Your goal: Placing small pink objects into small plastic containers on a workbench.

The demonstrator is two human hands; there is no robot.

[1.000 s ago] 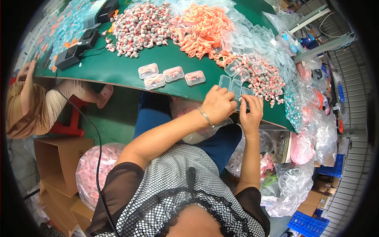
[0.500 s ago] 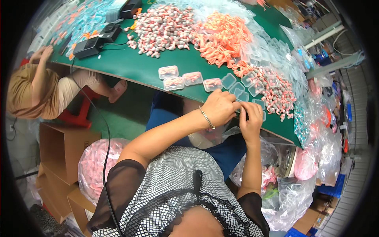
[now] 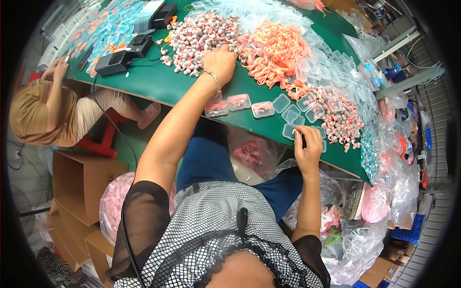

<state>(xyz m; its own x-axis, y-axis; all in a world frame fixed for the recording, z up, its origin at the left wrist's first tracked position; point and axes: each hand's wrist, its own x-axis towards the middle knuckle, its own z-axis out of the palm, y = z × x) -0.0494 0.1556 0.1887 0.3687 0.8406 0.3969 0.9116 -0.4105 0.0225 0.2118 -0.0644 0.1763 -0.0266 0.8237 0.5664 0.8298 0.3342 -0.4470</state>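
My left hand [image 3: 220, 63], with a bangle at the wrist, reaches to the near edge of a pile of small pink-and-grey earplug-like pieces [image 3: 204, 33]. Its fingers are curled together and the tips are hidden, so what they hold does not show. At the table's front edge my right hand [image 3: 309, 145] is closed in a pinch beside an open clear plastic case [image 3: 288, 132]. A small pale bit shows at its fingertips, too small to name. Clear cases [image 3: 263, 109] with pink coiled cords inside lie between my hands, one partly behind my left wrist.
Orange cords [image 3: 276, 50] are heaped beside the earplug-like pile, with many clear cases [image 3: 331, 62] behind. More earplug-like pieces [image 3: 343, 120] lie at the right. Black boxes [image 3: 113, 63] with a cable stand at the left, near a seated person [image 3: 41, 113]. Cardboard boxes [image 3: 91, 180] sit below.
My left hand has left my right hand and moved up and left to the earplug-like pile. My right hand stays by the table edge, where an open case now shows.
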